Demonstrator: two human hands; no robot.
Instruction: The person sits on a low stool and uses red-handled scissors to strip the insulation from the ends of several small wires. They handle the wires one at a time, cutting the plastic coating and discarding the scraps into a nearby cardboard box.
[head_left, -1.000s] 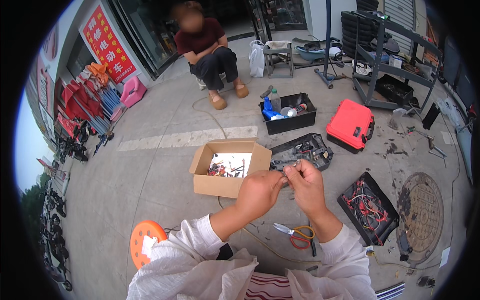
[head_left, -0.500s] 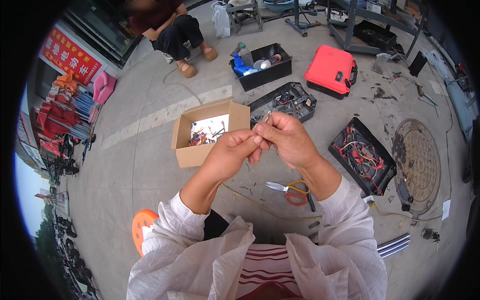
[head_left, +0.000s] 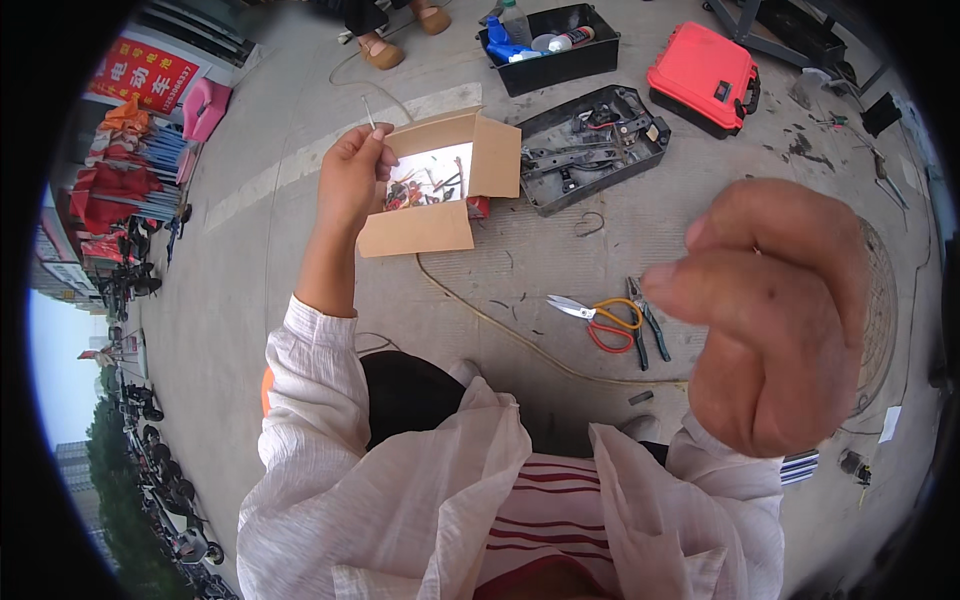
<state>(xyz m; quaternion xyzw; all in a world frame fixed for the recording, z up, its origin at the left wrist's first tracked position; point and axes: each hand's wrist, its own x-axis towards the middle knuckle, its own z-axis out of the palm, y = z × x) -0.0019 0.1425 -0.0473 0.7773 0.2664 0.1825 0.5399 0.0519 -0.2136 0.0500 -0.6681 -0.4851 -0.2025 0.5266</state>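
Observation:
My left hand [head_left: 352, 175] is raised beside the left edge of an open cardboard box [head_left: 495, 160]. A thin, pale, stick-like piece [head_left: 369, 112] is pinched between its thumb and fingertips, pointing up; its kind is too small to tell. Inside the box lie short coloured wire scraps [head_left: 410, 192] on a white base. My right hand [head_left: 775, 315] is held up close to the camera at the right, fingers curled in, with nothing visible in it. On the ground left of it are scissors [head_left: 610, 322] with yellow and red handles and dark-handled pliers [head_left: 650, 325].
Behind the box are a black tray of parts [head_left: 560, 190], a black bin of bottles [head_left: 560, 75] and a red hard case [head_left: 700, 80]. A cable [head_left: 520, 345] crosses the concrete. Another person's feet [head_left: 380, 52] are at the far left.
My hands have parted: the left has gone left to the box with the thin piece, the right has swung right and up toward the camera. The view has shifted, and the pliers show fully.

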